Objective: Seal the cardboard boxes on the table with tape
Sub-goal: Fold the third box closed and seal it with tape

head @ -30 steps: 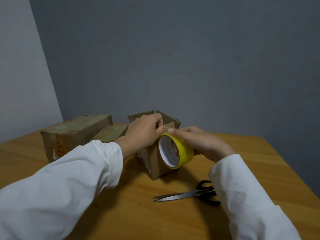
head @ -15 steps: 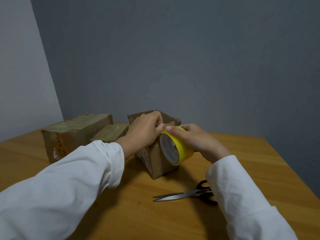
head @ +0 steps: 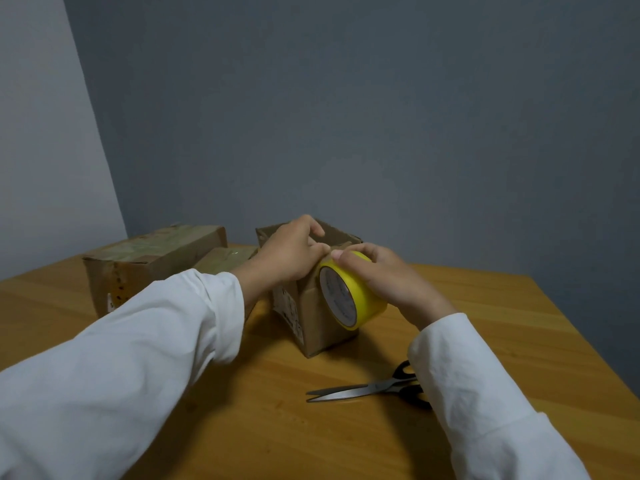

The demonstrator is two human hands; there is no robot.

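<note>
Yellow tape (head: pixel 360 299), brown boxes (head: pixel 311 327).
White sleeves (head: pixel 145 348), black-handled scissors (head: pixel 367 389), orange-brown wood table (head: pixel 519 323), grey wall (head: pixel 381 116).

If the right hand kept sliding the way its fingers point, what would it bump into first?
Probably the left hand. The right hand grips the yellow tape roll, its fingertips pointing left and almost touching the left hand's fingers atop the open cardboard box.

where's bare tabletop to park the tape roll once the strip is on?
Bare wood lies right of the open box, beyond the right hand, toward the table edge, and near, left of the scissors. Crowded: the left rear, where two taped boxes sit close behind the left hand.
</note>
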